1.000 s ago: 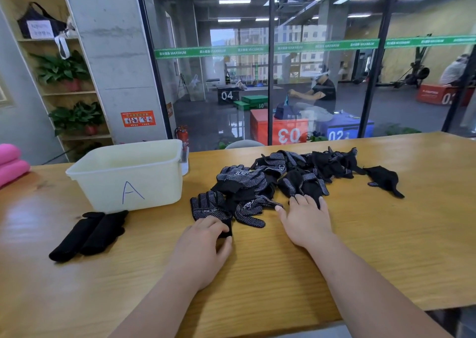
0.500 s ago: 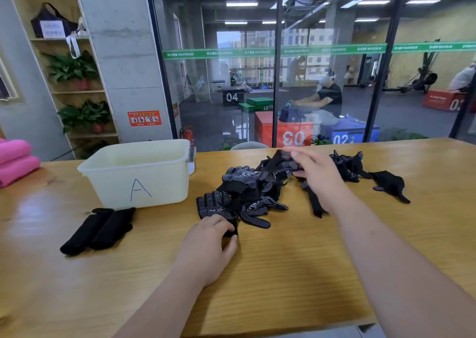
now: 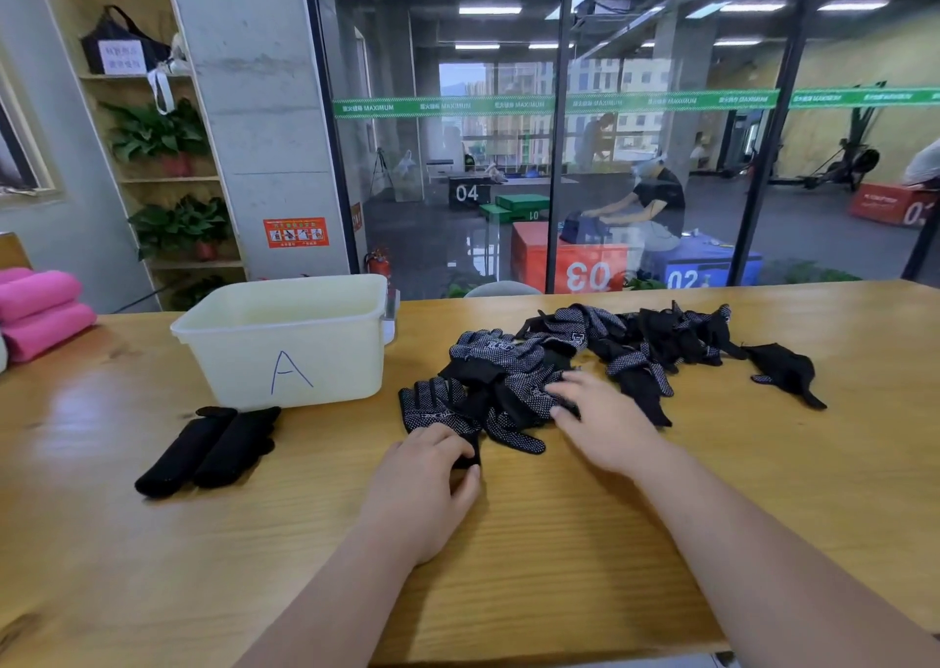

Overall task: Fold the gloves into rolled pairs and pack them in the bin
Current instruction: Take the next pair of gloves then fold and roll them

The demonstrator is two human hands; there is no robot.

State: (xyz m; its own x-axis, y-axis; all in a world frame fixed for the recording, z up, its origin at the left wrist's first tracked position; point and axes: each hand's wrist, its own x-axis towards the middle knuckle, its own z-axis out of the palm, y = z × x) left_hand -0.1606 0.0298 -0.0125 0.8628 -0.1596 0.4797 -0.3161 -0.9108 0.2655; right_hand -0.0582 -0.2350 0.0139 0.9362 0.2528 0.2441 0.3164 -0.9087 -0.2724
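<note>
Sorting black gloves at a wooden surface (image 3: 534, 540), a person pins the cuff of a dotted glove (image 3: 437, 405) with the left hand (image 3: 424, 474). Its grip is clamped on the fabric by thumb and curled fingers, apparently to anchor that glove while its partner is found. The right hand (image 3: 605, 420), motion-blurred, lies on the near edge of the pile (image 3: 600, 342) with its grip apart and fingers spread flat over the tangle. It holds nothing that can be made out. The pinned glove lies palm-up at the pile's left corner, fingers pointing away from the person, a layout that would suit rolling from the cuff. 2 black rolls (image 3: 208, 451) lie side by side on the surface just in front of the bin (image 3: 330, 352), which is marked "A" and stands to the left of the pile, within the left arm's reach. No gloves show in the visible part of its inside, so packing looks barely begun. 1 stray glove (image 3: 783, 372) lies apart at the right.
</note>
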